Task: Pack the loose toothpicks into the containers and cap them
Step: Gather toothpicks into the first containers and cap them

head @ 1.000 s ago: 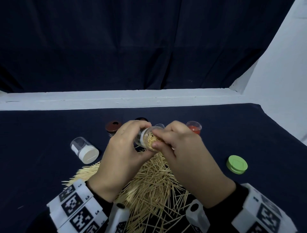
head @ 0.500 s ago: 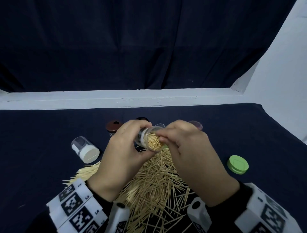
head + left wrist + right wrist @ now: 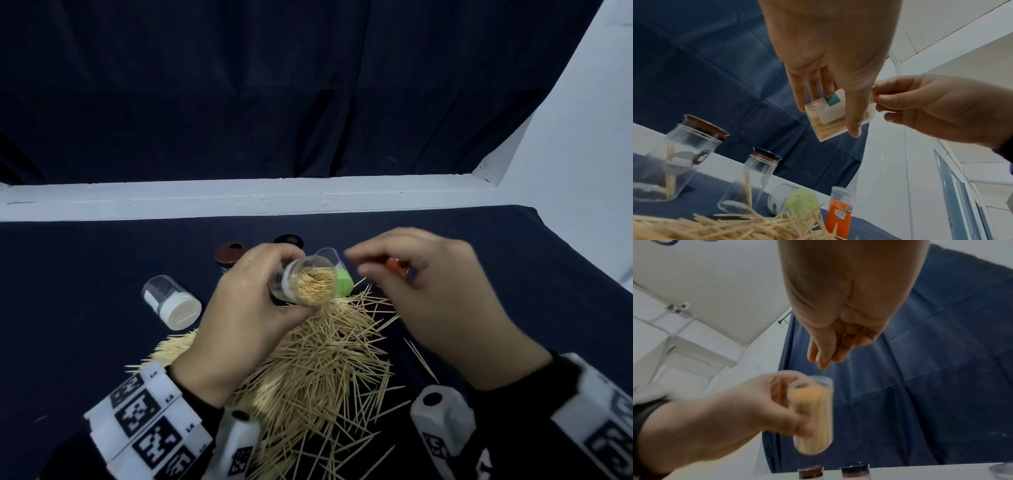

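Note:
My left hand [image 3: 246,308] grips a clear toothpick container [image 3: 308,284], tilted with its open mouth toward me and packed with toothpicks. The left wrist view shows its white label [image 3: 830,110]; in the right wrist view the container [image 3: 812,417] is blurred. My right hand [image 3: 428,291] hovers just right of the mouth, fingers loosely curled [image 3: 824,356], holding nothing. A big pile of loose toothpicks [image 3: 318,370] lies on the dark cloth below both hands.
A green-capped container [image 3: 342,282] lies behind the pile, an orange one [image 3: 394,264] stands under my right fingers, and a white-capped one [image 3: 171,303] lies at the left. Brown-lidded [image 3: 230,253] and black-lidded [image 3: 288,241] glass jars stand at the back. A white ledge [image 3: 308,195] borders the table.
My right hand has drawn back from the container's mouth and moved right, now covering the loose green lid. The left hand keeps the container where it was.

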